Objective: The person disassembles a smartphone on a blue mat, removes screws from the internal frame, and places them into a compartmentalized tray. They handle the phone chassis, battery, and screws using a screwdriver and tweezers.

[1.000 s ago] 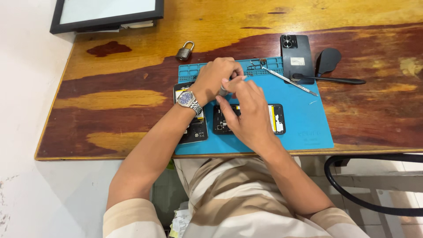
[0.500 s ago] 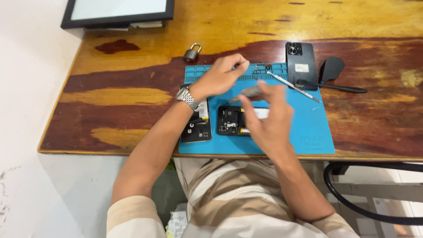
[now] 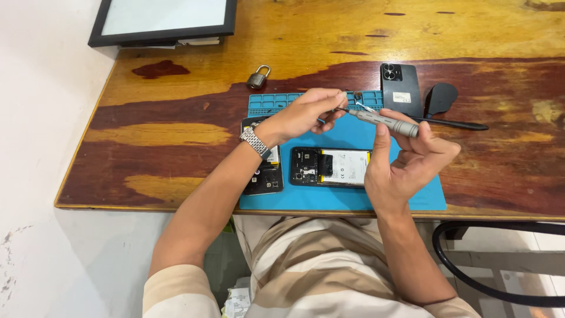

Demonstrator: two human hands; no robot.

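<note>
My right hand [image 3: 406, 162] holds a grey precision screwdriver [image 3: 385, 122] raised above the blue work mat [image 3: 353, 197], its tip pointing left. My left hand [image 3: 309, 112], with a metal wristwatch, pinches at the screwdriver's tip; whatever it pinches is too small to see. Below both hands an opened phone [image 3: 331, 166] lies flat on the mat, its battery and boards exposed. A second dark phone part [image 3: 266, 176] lies partly under my left forearm.
A closed black phone [image 3: 400, 88] lies face down at the mat's far right corner, beside a black spudger-like tool [image 3: 447, 109]. A padlock [image 3: 257, 78] sits on the wooden table [image 3: 159, 135] behind the mat. A framed panel [image 3: 162, 20] rests at the far left. A black cable [image 3: 471, 277] hangs below right.
My right hand lifted off the opened phone and moved right, raising the screwdriver. My left hand came up to meet the tool's tip. The opened phone is now uncovered.
</note>
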